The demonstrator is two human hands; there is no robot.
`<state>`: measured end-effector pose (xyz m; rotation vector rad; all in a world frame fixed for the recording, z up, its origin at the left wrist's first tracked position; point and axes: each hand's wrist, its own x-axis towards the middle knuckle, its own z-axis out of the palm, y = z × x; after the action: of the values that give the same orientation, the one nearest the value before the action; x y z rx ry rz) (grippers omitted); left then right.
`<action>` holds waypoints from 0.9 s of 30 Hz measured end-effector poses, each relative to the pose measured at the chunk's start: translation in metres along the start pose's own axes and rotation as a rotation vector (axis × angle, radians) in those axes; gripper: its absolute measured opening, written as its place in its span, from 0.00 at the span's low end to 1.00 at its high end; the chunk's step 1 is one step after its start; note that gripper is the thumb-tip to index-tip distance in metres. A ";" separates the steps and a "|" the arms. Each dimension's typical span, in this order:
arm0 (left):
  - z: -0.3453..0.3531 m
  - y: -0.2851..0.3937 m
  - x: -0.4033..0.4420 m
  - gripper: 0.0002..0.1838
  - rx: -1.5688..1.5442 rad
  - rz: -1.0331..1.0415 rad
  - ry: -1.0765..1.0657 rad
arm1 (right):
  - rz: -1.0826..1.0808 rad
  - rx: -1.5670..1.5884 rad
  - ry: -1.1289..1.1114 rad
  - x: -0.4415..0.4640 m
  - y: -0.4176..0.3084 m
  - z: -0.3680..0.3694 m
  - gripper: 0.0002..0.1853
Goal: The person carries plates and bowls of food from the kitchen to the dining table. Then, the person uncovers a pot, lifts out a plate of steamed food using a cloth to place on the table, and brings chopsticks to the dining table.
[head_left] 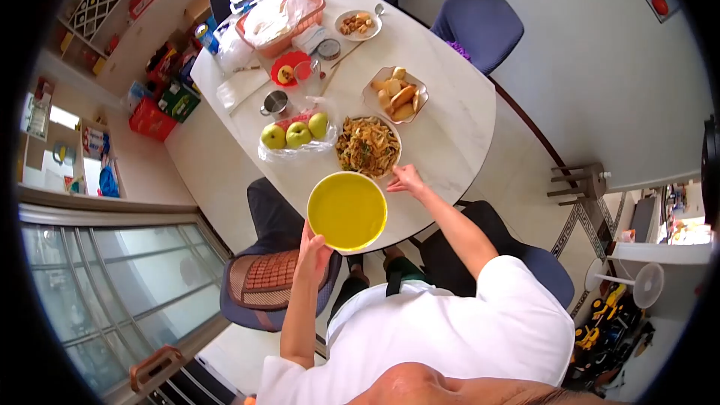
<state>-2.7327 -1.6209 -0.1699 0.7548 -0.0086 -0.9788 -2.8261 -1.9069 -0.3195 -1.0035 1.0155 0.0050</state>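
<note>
Over the table (450, 154), pinching bowl (347, 211) with left hand (316, 246), poising right hand's (407, 180) fingertips beside dish (399, 142), not showing whether pinching; risking tipping from one-sided gripping.

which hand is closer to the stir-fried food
Right. The right hand is by the near right edge of the stir-fried food; the left hand is farther back, holding the yellow bowl.

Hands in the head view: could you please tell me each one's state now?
Left hand: closed on the round yellow dish.
Right hand: at the rim of the food dish; grip cannot be told.
</note>
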 end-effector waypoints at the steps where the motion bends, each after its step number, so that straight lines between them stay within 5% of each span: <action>1: -0.001 -0.007 0.004 0.44 -0.009 0.004 0.020 | -0.028 -0.137 0.026 -0.020 -0.015 0.000 0.21; 9: -0.017 -0.043 0.037 0.38 -0.081 -0.014 -0.015 | -0.296 -0.205 -0.427 -0.138 -0.086 0.028 0.36; 27: -0.064 -0.138 0.068 0.34 -0.112 -0.233 0.052 | -0.168 -0.283 -0.319 -0.085 -0.015 -0.018 0.41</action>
<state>-2.7755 -1.6806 -0.3195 0.6880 0.1818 -1.1708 -2.8800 -1.8921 -0.2517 -1.2971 0.6467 0.1698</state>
